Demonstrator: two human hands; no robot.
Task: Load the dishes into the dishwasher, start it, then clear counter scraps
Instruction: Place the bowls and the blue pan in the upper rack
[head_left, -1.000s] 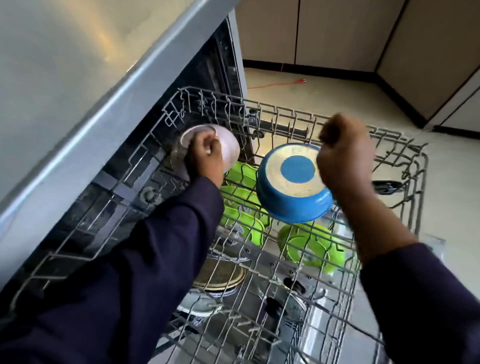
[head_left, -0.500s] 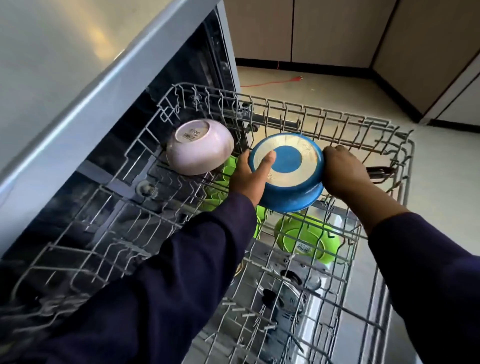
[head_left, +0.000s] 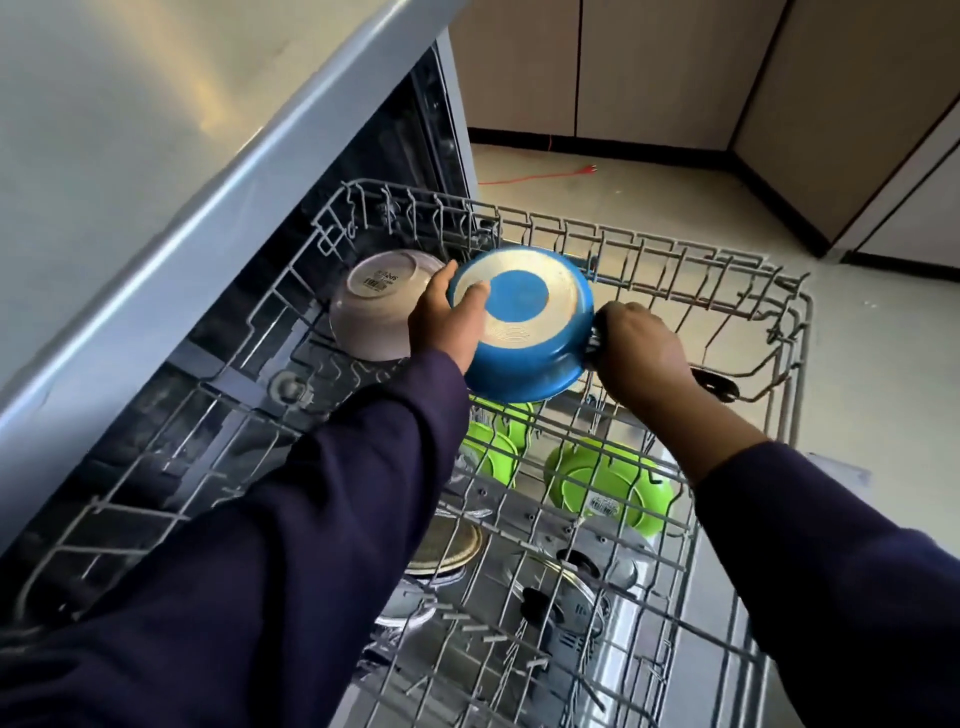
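Observation:
A blue pan (head_left: 524, 332) is upside down over the pulled-out upper wire rack (head_left: 779, 322) of the open dishwasher. My left hand (head_left: 441, 322) holds its left rim, thumb on the pale base. My right hand (head_left: 639, 348) grips its black handle, whose end (head_left: 719, 387) sticks out to the right. A pale pink bowl (head_left: 369, 306) rests upside down in the rack just left of the pan, a label on its base.
Below the upper rack, the lower rack holds green bowls (head_left: 608, 483), a brownish plate (head_left: 452, 545) and a lid with a black knob (head_left: 540, 608). The grey counter edge (head_left: 208, 182) overhangs on the left. A red cord (head_left: 535, 176) lies on the floor beyond.
My left hand let go of the pink bowl and moved right onto the blue pan's rim. The pan has shifted left toward the pink bowl, held by both hands.

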